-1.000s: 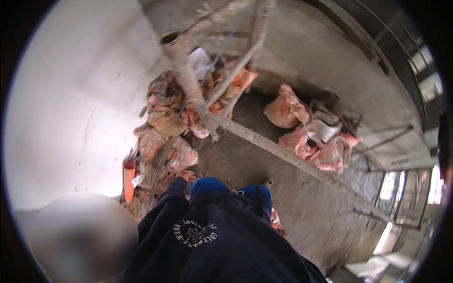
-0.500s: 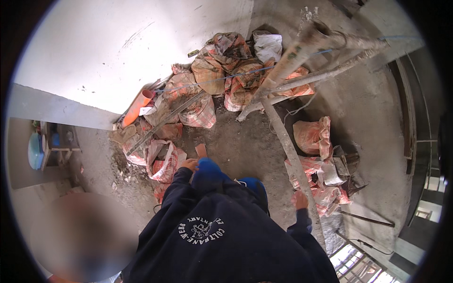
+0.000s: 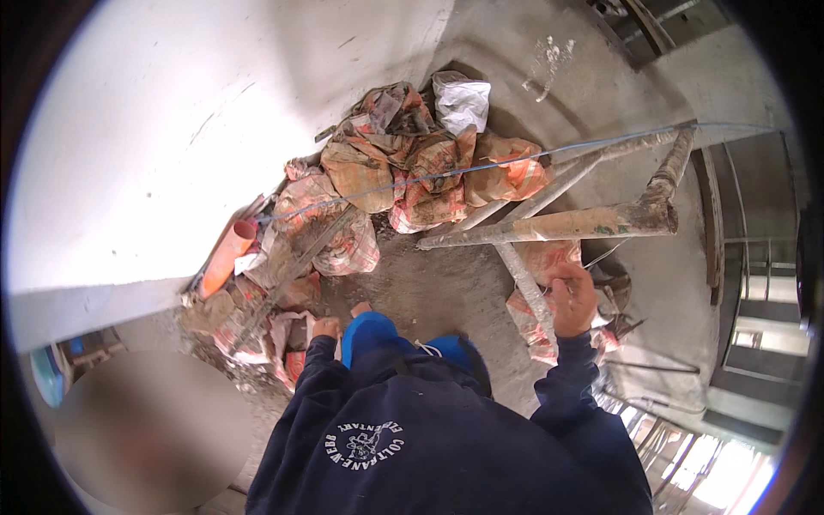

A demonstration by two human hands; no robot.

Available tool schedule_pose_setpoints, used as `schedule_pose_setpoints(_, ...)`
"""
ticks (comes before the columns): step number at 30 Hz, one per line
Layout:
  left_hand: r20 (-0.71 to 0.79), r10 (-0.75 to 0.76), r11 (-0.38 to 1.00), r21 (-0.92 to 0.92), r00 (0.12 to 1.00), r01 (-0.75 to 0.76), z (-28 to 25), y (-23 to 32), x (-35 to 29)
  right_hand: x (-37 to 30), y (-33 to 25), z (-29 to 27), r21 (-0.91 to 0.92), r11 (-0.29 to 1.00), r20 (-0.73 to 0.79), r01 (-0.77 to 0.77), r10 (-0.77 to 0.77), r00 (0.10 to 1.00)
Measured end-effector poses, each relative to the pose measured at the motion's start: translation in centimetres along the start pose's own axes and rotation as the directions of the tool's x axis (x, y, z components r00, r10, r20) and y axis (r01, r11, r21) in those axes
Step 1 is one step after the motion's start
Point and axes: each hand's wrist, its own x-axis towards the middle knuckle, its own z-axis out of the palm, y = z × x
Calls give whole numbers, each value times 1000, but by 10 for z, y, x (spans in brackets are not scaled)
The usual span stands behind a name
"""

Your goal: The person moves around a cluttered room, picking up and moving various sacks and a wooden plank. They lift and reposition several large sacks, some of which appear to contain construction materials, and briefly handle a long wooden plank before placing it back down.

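Observation:
My left hand [image 3: 326,328] hangs low beside my blue-clad leg [image 3: 367,331], close to a red and white woven sack [image 3: 296,356]. It shows small and foreshortened, so its finger position is unclear. My right hand [image 3: 575,300] is raised in front of me on the right, fingers loosely bent and apart, with nothing visible in them. From this view it overlaps an orange sack and lies beside a slanting pole [image 3: 525,279] of a dusty pole frame [image 3: 592,223]; whether it touches the pole cannot be told.
Several filled, dirty sacks [image 3: 356,172] are heaped along the white wall [image 3: 172,129]. An orange pipe [image 3: 227,257] leans at the left. A thin blue line [image 3: 412,178] runs across the scene. A blurred round patch [image 3: 154,433] covers the lower left.
My right hand has risen and moved forward from beside my hip. The view has turned and shifted, so the pole frame appears lower and flatter. My left hand stays near my leg.

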Motion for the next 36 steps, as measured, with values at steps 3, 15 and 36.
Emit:
schedule_pose_setpoints(3,-354,-45,982,-187,934,-24,-91,18,86,-5,8,34,-60,987,74,-150,154,985)
schedule_pose_setpoints(15,-171,-230,952,-244,958,185,-231,68,168,58,281,238,154,472,350,-868,795,495)
schedule_pose_setpoints(36,488,-815,136,-362,312,922,-59,166,38,260,688,371,-18,90,62,-996,994,89)
